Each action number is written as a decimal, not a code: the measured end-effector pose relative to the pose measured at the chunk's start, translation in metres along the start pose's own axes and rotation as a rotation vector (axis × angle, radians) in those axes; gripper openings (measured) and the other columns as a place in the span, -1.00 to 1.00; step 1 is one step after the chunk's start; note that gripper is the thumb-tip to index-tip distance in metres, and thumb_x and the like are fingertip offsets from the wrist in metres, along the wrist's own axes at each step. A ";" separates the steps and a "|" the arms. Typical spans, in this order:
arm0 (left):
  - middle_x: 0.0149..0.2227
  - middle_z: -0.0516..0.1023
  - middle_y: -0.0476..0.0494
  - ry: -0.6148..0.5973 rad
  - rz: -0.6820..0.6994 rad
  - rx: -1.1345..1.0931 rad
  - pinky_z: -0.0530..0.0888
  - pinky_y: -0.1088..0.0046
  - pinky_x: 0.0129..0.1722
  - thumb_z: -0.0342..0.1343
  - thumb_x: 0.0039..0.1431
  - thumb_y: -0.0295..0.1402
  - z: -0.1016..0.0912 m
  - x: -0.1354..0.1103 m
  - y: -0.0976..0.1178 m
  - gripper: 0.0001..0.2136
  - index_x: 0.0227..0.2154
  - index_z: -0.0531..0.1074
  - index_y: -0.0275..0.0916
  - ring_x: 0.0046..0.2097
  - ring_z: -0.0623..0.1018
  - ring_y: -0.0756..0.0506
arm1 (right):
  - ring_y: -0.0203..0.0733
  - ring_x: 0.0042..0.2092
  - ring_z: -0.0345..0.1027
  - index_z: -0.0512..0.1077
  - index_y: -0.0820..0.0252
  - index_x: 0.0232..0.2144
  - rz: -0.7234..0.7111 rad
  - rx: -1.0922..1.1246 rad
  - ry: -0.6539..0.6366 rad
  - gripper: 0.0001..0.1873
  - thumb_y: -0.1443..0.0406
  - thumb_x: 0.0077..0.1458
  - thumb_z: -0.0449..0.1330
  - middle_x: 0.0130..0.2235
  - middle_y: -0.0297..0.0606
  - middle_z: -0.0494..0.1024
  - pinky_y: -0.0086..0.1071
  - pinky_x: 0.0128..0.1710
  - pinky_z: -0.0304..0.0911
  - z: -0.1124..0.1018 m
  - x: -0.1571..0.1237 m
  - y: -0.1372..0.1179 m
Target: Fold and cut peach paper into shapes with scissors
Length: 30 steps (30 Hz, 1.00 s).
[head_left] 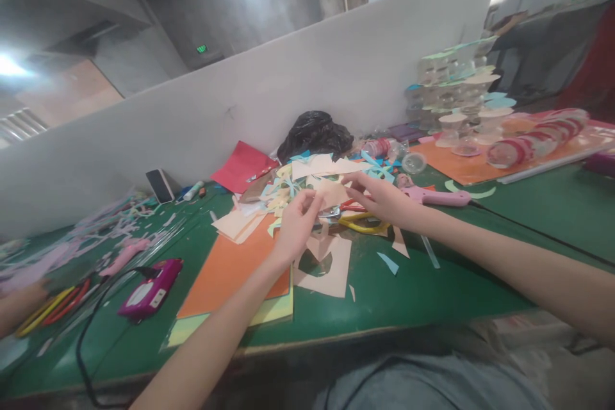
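Observation:
In the middle of the view, my left hand [298,223] pinches the left edge of a small peach-coloured piece of paper [331,193]. My right hand [377,197] has its bent fingers at the opposite edge of that piece of paper. Just under my right hand lie scissors with red and yellow handles [364,225]. Below both hands is a pale peach sheet with a hole cut in it [339,278]. Behind the held piece spreads a heap of paper scraps [283,187] in cream, blue and yellow.
A pink glue gun [439,197] with a cord lies to the right. Stacked orange and yellow sheets [230,269] are at left, near a purple box [151,288]. Another person's hand [24,301] is far left. A black plastic bag [314,134] and clear cups [456,90] stand behind.

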State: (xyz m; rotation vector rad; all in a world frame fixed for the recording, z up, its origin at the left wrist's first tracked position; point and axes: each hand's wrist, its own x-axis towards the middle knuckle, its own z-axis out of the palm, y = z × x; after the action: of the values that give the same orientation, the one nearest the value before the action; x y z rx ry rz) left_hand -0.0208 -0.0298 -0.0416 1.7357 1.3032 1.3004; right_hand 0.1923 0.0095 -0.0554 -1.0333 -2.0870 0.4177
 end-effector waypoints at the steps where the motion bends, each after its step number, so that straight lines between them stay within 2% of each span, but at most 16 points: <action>1: -0.39 0.47 0.00 0.000 0.005 0.002 0.36 0.51 -0.34 0.13 0.23 -0.06 0.000 0.000 0.001 -0.71 -0.32 0.42 -0.21 -0.37 0.44 0.01 | -0.11 -0.30 0.47 0.34 0.13 0.05 -0.006 -0.005 -0.006 -0.65 0.15 0.31 -0.01 -0.29 -0.23 0.58 -0.30 -0.33 0.31 -0.001 0.000 0.000; 5: -0.42 0.46 0.01 0.035 0.019 -0.035 0.38 0.51 -0.35 0.10 0.26 -0.09 0.000 -0.004 0.006 -0.75 -0.29 0.38 -0.19 -0.38 0.49 0.00 | -0.10 -0.30 0.47 0.30 0.18 0.07 -0.052 -0.007 -0.010 -0.63 0.17 0.31 -0.02 -0.29 -0.21 0.57 -0.25 -0.30 0.34 -0.004 0.000 -0.004; 8: -0.43 0.46 0.02 0.059 0.041 -0.060 0.40 0.50 -0.34 0.09 0.27 -0.11 0.001 -0.005 0.009 -0.77 -0.26 0.36 -0.18 -0.38 0.52 -0.01 | -0.09 -0.26 0.49 0.31 0.17 0.05 -0.036 0.082 0.014 -0.64 0.13 0.29 0.03 -0.29 -0.21 0.58 -0.22 -0.26 0.39 -0.004 0.000 -0.007; 12: -0.35 0.55 -0.04 0.010 -0.019 -0.136 0.45 0.43 -0.24 0.12 0.25 -0.10 0.004 -0.004 0.004 -0.75 -0.22 0.33 -0.17 -0.29 0.59 -0.06 | -0.08 -0.20 0.52 0.33 0.11 -0.07 0.077 0.337 0.003 -0.68 0.11 0.18 0.16 -0.24 -0.21 0.60 -0.17 -0.21 0.47 0.000 0.001 -0.007; 16: -0.26 0.59 -0.06 -0.068 -0.042 -0.152 0.44 0.42 -0.16 0.13 0.25 -0.13 0.007 -0.004 -0.002 -0.77 -0.20 0.33 -0.16 -0.19 0.59 -0.08 | -0.09 -0.26 0.51 0.35 0.11 -0.23 0.146 0.441 -0.024 -0.74 0.10 0.12 0.21 -0.31 -0.25 0.56 -0.20 -0.30 0.48 0.002 0.002 -0.007; 20: -0.36 0.48 0.00 -0.122 0.011 0.026 0.35 0.49 -0.29 0.09 0.27 -0.16 0.007 -0.004 -0.002 -0.78 -0.36 0.36 -0.20 -0.30 0.46 -0.02 | -0.15 -0.31 0.46 0.30 0.10 -0.30 0.164 0.543 -0.017 -0.73 0.07 0.12 0.21 -0.36 -0.30 0.48 -0.25 -0.36 0.46 -0.001 0.003 -0.009; 24: -0.44 0.36 0.01 -0.143 0.033 0.117 0.30 0.49 -0.32 0.07 0.26 -0.15 0.006 -0.004 0.001 -0.69 -0.51 0.31 -0.22 -0.35 0.37 -0.02 | -0.17 -0.30 0.45 0.24 0.09 -0.13 0.186 0.665 0.032 -0.63 0.09 0.10 0.23 -0.39 -0.35 0.46 -0.24 -0.32 0.45 -0.002 0.004 -0.010; 26: -0.45 0.36 0.01 -0.140 0.031 0.103 0.31 0.48 -0.32 0.07 0.26 -0.14 0.006 -0.004 0.001 -0.69 -0.52 0.32 -0.22 -0.35 0.38 -0.02 | -0.18 -0.29 0.44 0.26 0.11 -0.13 0.181 0.680 0.029 -0.61 0.08 0.09 0.25 -0.36 -0.34 0.46 -0.25 -0.29 0.44 -0.002 0.004 -0.011; 28: -0.47 0.36 0.01 -0.151 0.021 0.093 0.31 0.47 -0.32 0.06 0.27 -0.13 0.005 -0.005 0.001 -0.69 -0.50 0.37 -0.22 -0.36 0.38 -0.03 | -0.18 -0.28 0.42 0.33 0.14 -0.25 0.158 0.621 -0.006 -0.68 0.05 0.11 0.22 -0.34 -0.29 0.47 -0.27 -0.28 0.41 -0.002 0.004 -0.012; 30: -0.51 0.35 0.02 -0.171 0.005 0.105 0.30 0.47 -0.32 0.05 0.28 -0.12 0.004 -0.005 0.000 -0.68 -0.51 0.38 -0.22 -0.38 0.37 -0.02 | -0.18 -0.31 0.39 0.35 0.16 -0.39 0.155 0.529 -0.049 -0.67 0.02 0.14 0.16 -0.37 -0.26 0.46 -0.29 -0.33 0.36 -0.002 0.003 -0.014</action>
State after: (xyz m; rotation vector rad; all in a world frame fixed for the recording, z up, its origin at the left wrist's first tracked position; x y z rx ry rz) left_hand -0.0168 -0.0342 -0.0445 1.8784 1.2896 1.0771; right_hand 0.1853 0.0029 -0.0443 -0.8670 -1.7938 1.0177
